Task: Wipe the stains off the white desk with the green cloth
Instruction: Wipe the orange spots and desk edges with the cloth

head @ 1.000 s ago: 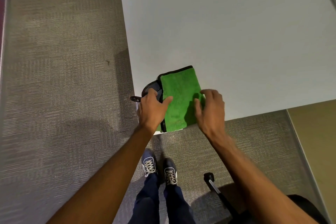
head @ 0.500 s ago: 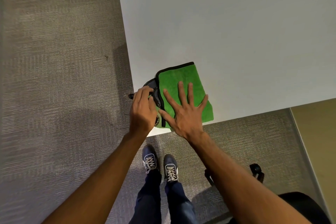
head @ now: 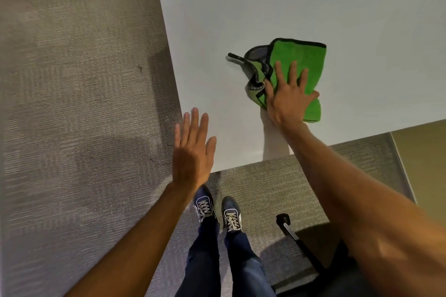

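The green cloth (head: 301,60), edged in black with a grey underside folded up at its left, lies on the white desk (head: 265,2) a little in from the near edge. My right hand (head: 286,96) presses flat on the cloth's near left part, fingers spread. Over the desk's near left corner, my left hand (head: 193,149) hovers flat and open, holding nothing and well apart from the cloth. I can make out no distinct stains on the desk surface.
Grey carpet (head: 72,103) lies left of and below the desk. My two feet in dark sneakers (head: 217,210) stand by the desk's near edge. A black chair base with a caster (head: 283,220) sits at lower right. An olive panel (head: 424,164) borders the right.
My right hand has slid the cloth away from the near left corner, farther onto the desk and to the right. My left hand has let go of the cloth's edge and opened.
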